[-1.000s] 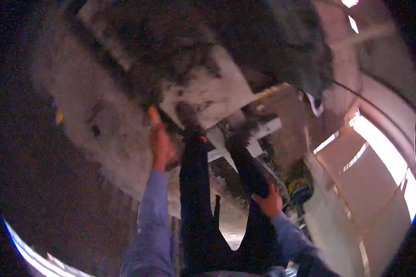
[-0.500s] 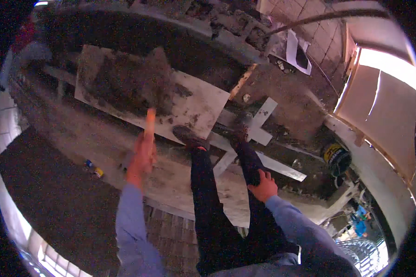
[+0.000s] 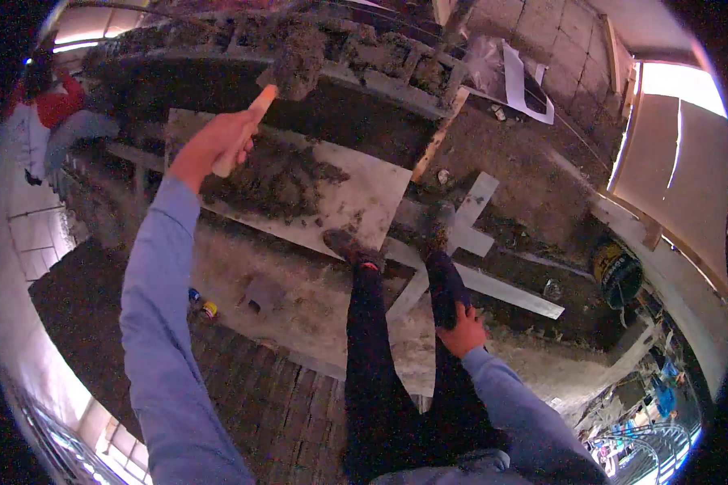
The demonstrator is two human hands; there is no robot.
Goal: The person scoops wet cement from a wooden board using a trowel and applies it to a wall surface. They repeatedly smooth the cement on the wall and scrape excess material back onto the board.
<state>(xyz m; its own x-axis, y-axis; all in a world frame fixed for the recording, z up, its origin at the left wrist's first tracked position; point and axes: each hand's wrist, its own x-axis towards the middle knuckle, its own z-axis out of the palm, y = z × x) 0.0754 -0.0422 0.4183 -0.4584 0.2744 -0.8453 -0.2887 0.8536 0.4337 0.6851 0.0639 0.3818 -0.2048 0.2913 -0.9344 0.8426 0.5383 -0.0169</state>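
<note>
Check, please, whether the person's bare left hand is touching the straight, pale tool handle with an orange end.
Touching. The head view shows the left hand closed around the tool handle, whose ends show on both sides of the grip.

A building site (rough, unfinished); a board [image 3: 374,190] bears dark mortar-like mix [image 3: 279,182]; bare blockwork [image 3: 416,73] runs beyond it

Left arm [image 3: 160,307] outstretched, right fingers [image 3: 463,314] on leg [image 3: 445,284]

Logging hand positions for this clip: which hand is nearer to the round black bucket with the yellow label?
Right: the right hand rests on the dark-trousered right leg, left of the bucket; the left hand is farther left, gripping a tool's orange-tipped handle.
</note>
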